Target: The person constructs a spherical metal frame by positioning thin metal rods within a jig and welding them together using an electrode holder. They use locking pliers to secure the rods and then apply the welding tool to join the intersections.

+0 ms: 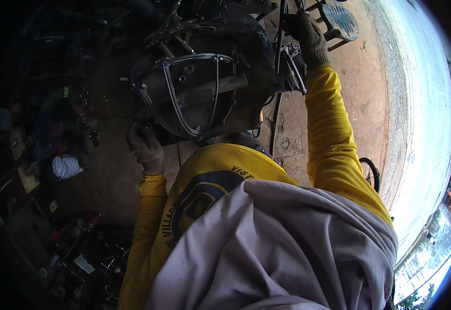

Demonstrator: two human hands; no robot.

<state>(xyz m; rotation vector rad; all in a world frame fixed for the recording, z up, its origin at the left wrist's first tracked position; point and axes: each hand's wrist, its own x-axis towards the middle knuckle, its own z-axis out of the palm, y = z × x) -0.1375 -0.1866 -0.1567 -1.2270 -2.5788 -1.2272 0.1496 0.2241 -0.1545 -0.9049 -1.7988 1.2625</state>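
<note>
A metal frame of bent rods [171, 88] lies on a dark, grimy worktable [225, 116], its rods curving to a joint near the front edge. My left hand [147, 149], in a dark work glove, is at the table's front left corner beside the frame. Its fingers are loosely bent and apart, with nothing visible in them. My right hand [312, 41], gloved too, reaches far out on the right and is closed beside dark upright rods or cables. What its fingers hold is hidden in shadow. Below it are shiny metal rods [293, 67].
A flat metal bar [212, 90] and ring-shaped nuts or washers [188, 69] lie within the frame. A slotted seat or step [340, 21] stands at the far right. A white bundle [66, 167] and dark clutter [88, 243] are on the left. A wheel [371, 174] shows behind my right arm.
</note>
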